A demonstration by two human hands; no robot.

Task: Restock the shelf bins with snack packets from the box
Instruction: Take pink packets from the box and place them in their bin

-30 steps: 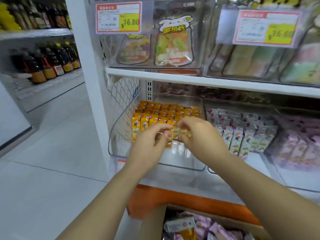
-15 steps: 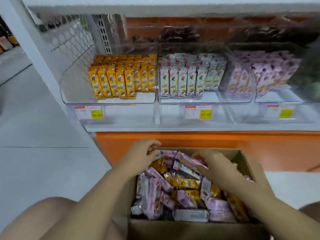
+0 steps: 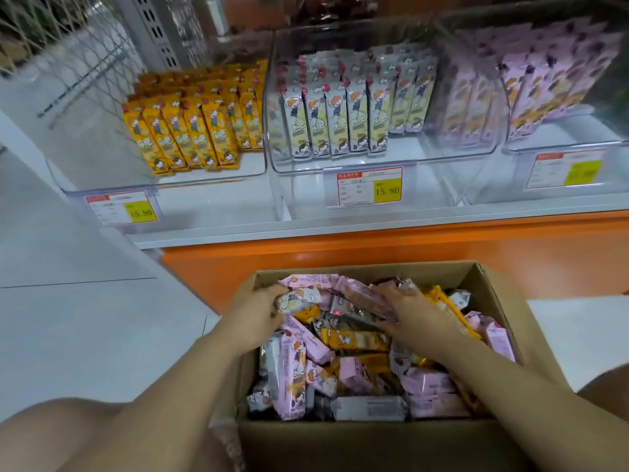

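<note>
A brown box (image 3: pixel 374 447) holds pink, yellow and white cartoon-printed packets (image 3: pixel 360 373); the shelf base (image 3: pixel 374 248) is orange.

Price tags (image 3: pixel 369 187) hang above an orange plinth (image 3: pixel 425 250).

Both forearms (image 3: pixel 163 386) are showing bare up to the frame edge. The left hand (image 3: pixel 252 311) and right hand (image 3: pixel 413 313) are likewise showing bare. Two bare knees (image 3: pixel 51 427) are showing at the lower corners.
</note>
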